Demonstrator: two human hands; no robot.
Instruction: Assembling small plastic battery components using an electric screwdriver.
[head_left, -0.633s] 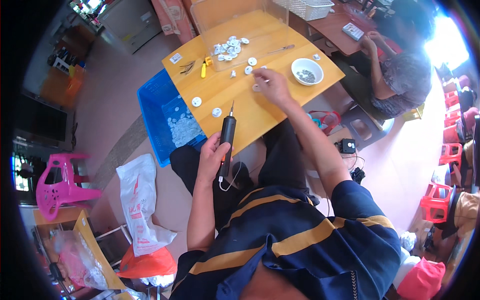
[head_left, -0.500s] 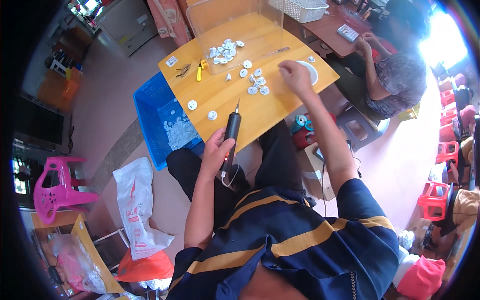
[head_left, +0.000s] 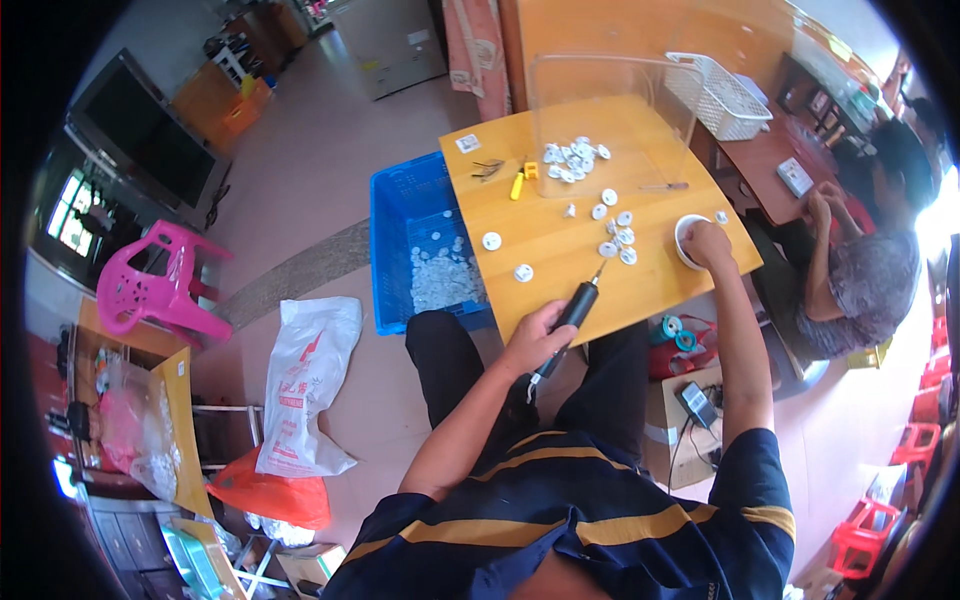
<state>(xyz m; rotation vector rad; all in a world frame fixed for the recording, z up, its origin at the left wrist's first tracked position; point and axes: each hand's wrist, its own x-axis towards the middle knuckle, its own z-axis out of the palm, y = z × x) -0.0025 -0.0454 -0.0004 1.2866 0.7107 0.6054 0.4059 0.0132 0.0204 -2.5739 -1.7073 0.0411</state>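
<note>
My left hand point(head_left: 538, 340) is wrapped round a black electric screwdriver point(head_left: 577, 307), its thin bit tilted up over the table's near part. My right hand point(head_left: 708, 246) reaches into a white bowl point(head_left: 681, 236) at the right, with curled fingers; the fingertips and whatever they pinch are hidden. Just beyond the bit lie several small white round plastic parts point(head_left: 627, 257). A larger heap of the same parts point(head_left: 575, 160) sits farther back, and a single white disc point(head_left: 523, 272) lies toward the left edge.
The wooden table point(head_left: 590, 295) carries a clear plastic panel, a yellow-handled screwdriver point(head_left: 517, 187) and a thin tool point(head_left: 664, 186). A blue crate point(head_left: 395, 250) of white parts stands left. Another person point(head_left: 850, 260) sits at the right, near a white basket point(head_left: 720, 100).
My right hand has gone from above the table beside the bowl down into it. My left hand has brought the electric screwdriver rightward, closer to the white parts. The whole view has shifted.
</note>
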